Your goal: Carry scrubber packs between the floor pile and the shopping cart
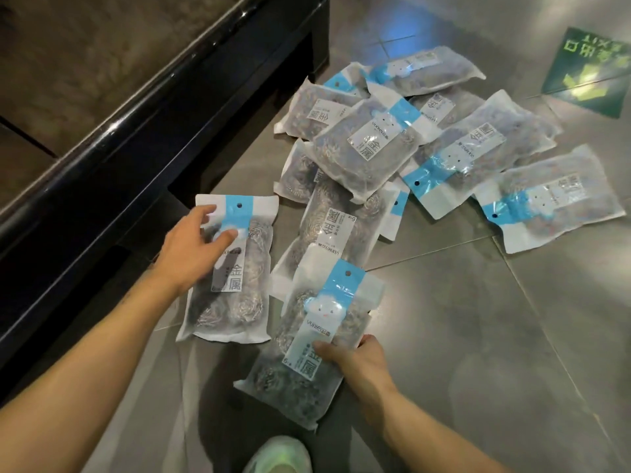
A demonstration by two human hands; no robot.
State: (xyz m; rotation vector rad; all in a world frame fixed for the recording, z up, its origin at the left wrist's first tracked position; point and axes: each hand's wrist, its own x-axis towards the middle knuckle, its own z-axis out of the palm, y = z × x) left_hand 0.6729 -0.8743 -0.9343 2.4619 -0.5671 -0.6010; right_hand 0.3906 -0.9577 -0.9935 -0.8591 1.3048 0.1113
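Head view: the left hand (194,244) rests with fingers spread and relaxed on a packet of metal scourers (232,268) lying flat on the floor (478,336) beside a dark shelf base (119,138). The right hand (355,361) pinches the lower edge of a second packet (317,336), thumb on the label. The film bags appear light, soft and slippery; the flat sealed margins likely offer the firmest hold. More packets lie in a pile (409,138) beyond.
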